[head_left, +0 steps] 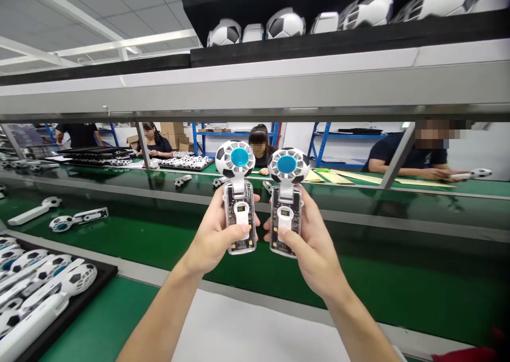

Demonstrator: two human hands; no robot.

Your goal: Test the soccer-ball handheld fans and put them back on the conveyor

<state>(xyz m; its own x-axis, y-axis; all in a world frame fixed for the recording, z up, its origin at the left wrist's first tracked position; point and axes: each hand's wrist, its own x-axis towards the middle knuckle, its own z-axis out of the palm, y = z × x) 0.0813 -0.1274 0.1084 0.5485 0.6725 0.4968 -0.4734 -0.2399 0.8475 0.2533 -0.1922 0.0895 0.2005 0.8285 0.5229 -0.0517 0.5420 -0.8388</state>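
Two handheld fans with football-patterned heads are held upright side by side, a small gap between them. My left hand [215, 234] is closed round the left handheld fan [239, 208], its thumb on the white button panel. Closed round the right handheld fan [286, 208] is my right hand [314, 245], thumb likewise on the panel. Both fans have a blue centre in the head, a clear casing showing a circuit board, and a small dark display. The blades look still or cannot be made out.
A black tray [99, 282] of several more fans stands at the left. Loose fans [79, 218] lie on the green conveyor belt [159, 250]. White paper [255, 330] covers the bench before me. Overhead runs a shelf [255, 91] with fans in black trays. Co-workers sit across the line.
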